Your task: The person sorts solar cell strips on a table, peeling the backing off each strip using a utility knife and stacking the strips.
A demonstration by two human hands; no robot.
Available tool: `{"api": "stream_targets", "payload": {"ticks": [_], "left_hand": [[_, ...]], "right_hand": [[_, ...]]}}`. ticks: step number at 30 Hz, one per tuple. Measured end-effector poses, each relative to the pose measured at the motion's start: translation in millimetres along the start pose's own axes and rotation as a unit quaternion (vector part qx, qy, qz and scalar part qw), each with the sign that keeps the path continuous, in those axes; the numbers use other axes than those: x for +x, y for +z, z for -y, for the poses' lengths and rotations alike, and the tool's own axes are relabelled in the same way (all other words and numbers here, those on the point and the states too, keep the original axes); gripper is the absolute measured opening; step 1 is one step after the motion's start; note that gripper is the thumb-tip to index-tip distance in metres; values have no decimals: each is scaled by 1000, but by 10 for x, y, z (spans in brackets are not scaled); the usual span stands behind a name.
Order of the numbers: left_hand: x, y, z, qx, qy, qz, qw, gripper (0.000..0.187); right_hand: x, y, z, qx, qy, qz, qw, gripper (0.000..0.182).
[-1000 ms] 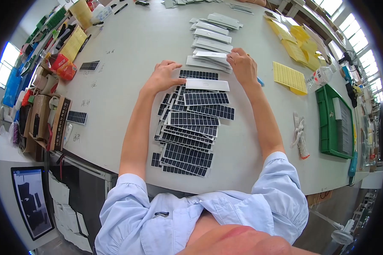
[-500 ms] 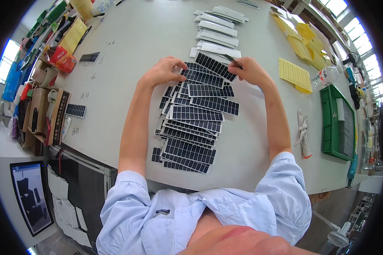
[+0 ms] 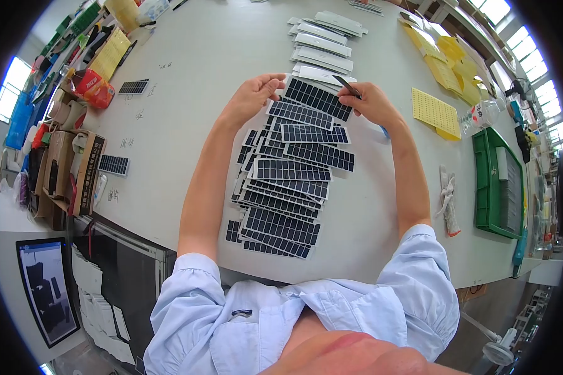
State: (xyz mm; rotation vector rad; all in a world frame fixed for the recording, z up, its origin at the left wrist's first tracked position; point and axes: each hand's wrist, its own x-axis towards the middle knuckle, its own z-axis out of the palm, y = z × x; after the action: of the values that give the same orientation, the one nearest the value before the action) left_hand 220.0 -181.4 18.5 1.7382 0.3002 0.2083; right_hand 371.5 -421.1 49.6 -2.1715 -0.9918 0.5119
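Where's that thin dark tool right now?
In the head view, the thin dark tool is in the person's right hand, by the right end of the farthest grid-patterned panel, near the white strips.

A pale table (image 3: pixel 169 137) carries dark gridded panels (image 3: pixel 281 206), white strips (image 3: pixel 322 53) and a green tray (image 3: pixel 481 181).

So there's a messy overlapping run of dark gridded panels (image 3: pixel 288 169) with pale edges, face up down the middle of the frame, the top one tilted by the right hand (image 3: pixel 369 102).
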Motion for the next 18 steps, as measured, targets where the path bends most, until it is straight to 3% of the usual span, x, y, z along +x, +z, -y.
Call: {"api": "stream_targets", "payload": {"ticks": [3, 12, 14, 16, 17, 18], "left_hand": [[45, 3, 74, -113, -19, 59, 992, 30], [-3, 26, -20, -87, -43, -17, 995, 23], [6, -2, 11, -86, -35, -29, 995, 23], [25, -50, 42, 104, -31, -73, 991, 33], [9, -47, 68, 103, -31, -72, 992, 33], [-37, -31, 66, 189, -24, -52, 980, 38]], "right_hand": [[-18, 20, 54, 45, -12, 12, 999, 15], [-17, -20, 85, 45, 16, -19, 999, 15], [7, 8, 76, 2, -9, -126, 992, 15], [66, 52, -17, 4, -9, -174, 985, 16], [96, 76, -69, -78, -65, -256, 961, 15], [116, 96, -112, -160, -120, -335, 921, 14]]}}
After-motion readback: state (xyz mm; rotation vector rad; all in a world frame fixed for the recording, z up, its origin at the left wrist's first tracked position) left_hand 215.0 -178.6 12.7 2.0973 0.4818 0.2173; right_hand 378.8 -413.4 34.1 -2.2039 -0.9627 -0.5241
